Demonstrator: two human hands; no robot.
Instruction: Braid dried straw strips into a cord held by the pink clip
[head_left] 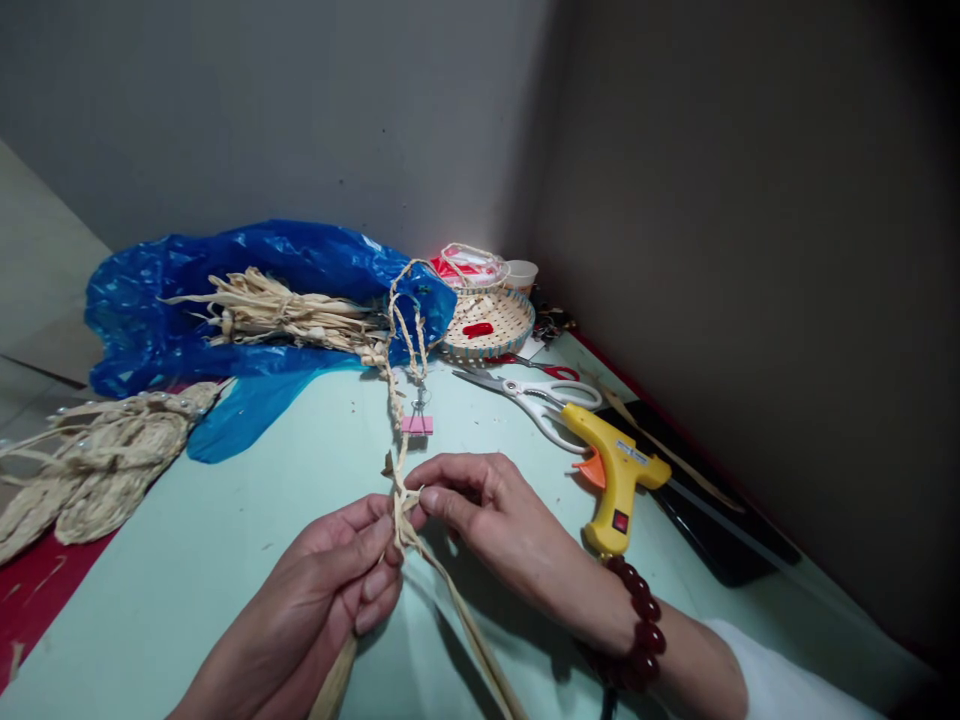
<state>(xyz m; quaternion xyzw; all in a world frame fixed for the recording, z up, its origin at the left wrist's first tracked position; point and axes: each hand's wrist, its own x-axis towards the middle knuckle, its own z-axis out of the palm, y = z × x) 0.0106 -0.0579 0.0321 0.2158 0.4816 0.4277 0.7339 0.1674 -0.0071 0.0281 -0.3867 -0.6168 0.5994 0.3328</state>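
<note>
Two hands meet over a pale green table (225,560), both pinching the same braided straw cord (395,415). The left hand (330,590) closes thumb and fingers on the cord's working end, with loose flat straw strips (465,625) trailing down beneath its palm and out past the wrist. The right hand (487,510), wearing a dark red bead bracelet (637,625), grips the cord from the other side, its fingertips touching those of the left.

From the pinch point the finished braid runs straight away from both hands, passes a pink binder clip (417,422) clamped on it just beyond the fingers, and loops up near a blue plastic bag (225,280) holding a bundle of dried husks (277,310).

Just right of the right hand lies a yellow glue gun (615,475), with white-handled scissors (536,395) beyond it. Farther off sits a shallow woven tray (491,320). Well to the left of the left hand rests a heap of woven straw pieces (90,460).
</note>
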